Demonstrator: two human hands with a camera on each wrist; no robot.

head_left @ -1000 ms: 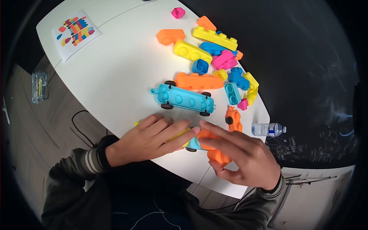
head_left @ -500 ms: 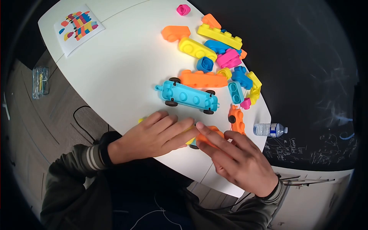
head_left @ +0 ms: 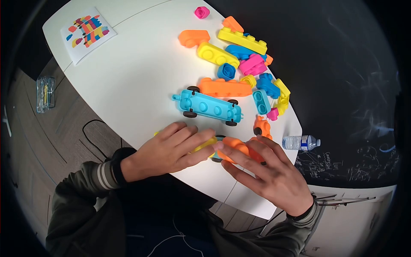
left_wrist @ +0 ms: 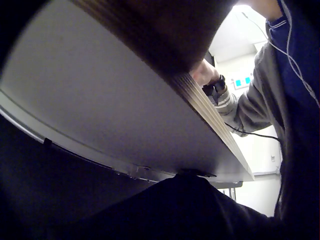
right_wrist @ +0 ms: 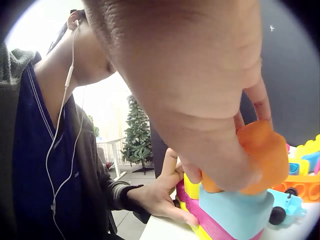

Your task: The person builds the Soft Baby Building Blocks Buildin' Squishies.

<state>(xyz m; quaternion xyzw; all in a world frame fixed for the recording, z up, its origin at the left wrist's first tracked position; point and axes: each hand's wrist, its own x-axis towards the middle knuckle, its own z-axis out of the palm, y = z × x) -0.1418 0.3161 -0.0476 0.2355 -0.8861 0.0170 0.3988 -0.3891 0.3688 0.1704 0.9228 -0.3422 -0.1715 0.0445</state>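
Near the table's front edge stands a built-up toy with a yellow block (head_left: 204,144) on top. The left hand (head_left: 165,150) bends over it; in the right wrist view, the left hand's thumb and fingers (right_wrist: 162,196) grip its yellow and pink side. An orange block (head_left: 233,147) sits on the toy's light-blue part (right_wrist: 235,212). The right hand (head_left: 274,180) holds another orange block (head_left: 257,150), its fingers also reaching over the first. In the right wrist view, an orange block (right_wrist: 272,155) rises above the light-blue part under the right hand (right_wrist: 185,75). The left wrist view shows neither block.
Beyond the hands lie a light-blue wheeled base (head_left: 209,107), a long orange block (head_left: 224,88), a small orange wheeled piece (head_left: 262,126) and several coloured blocks. A bottle (head_left: 295,142) lies by the right edge. A picture sheet (head_left: 87,36) lies at the far left.
The right hand has brought the orange block from the near side of the toy to beside the first orange block. The left hand has stayed on the toy with little movement.
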